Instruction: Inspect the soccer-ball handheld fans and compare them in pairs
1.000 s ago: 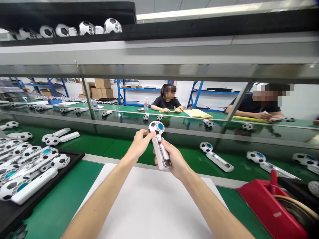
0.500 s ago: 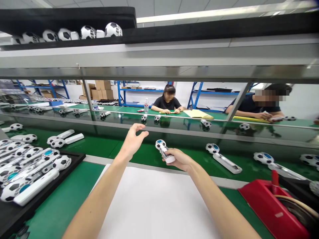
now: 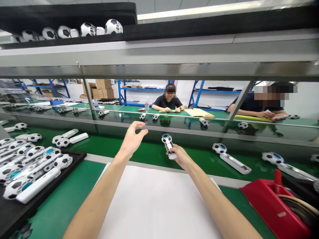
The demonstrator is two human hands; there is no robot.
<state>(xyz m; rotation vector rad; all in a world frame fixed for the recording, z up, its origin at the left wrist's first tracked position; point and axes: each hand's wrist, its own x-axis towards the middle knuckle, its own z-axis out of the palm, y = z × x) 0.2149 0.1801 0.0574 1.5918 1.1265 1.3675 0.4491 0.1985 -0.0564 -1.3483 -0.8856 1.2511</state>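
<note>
My right hand point(image 3: 181, 156) grips the handle of a white soccer-ball-headed handheld device point(image 3: 170, 148) over the green conveyor belt point(image 3: 149, 151). The ball head, with a blue disc, points away from me, and the handle's face shows an opening with parts inside. To the left, my left hand point(image 3: 134, 137) hovers above the belt, thumb and fingers apart, holding nothing. A similar device point(image 3: 231, 159) lies on the belt right of my right hand, with another point(image 3: 286, 163) farther right. Below both forearms spreads a white sheet point(image 3: 157, 202).
At left, a black tray point(image 3: 42, 192) holds several such devices. More devices point(image 3: 71, 137) lie on the belt behind it. A red dustpan-like container point(image 3: 271, 205) stands at right. Overhead runs a shelf point(image 3: 159, 54) with ball-headed pieces. Two people sit across the line.
My right hand has shifted slightly right with the device, whose head now points more straight away from me. Devices on the near belt have moved right. My left hand has barely moved.
</note>
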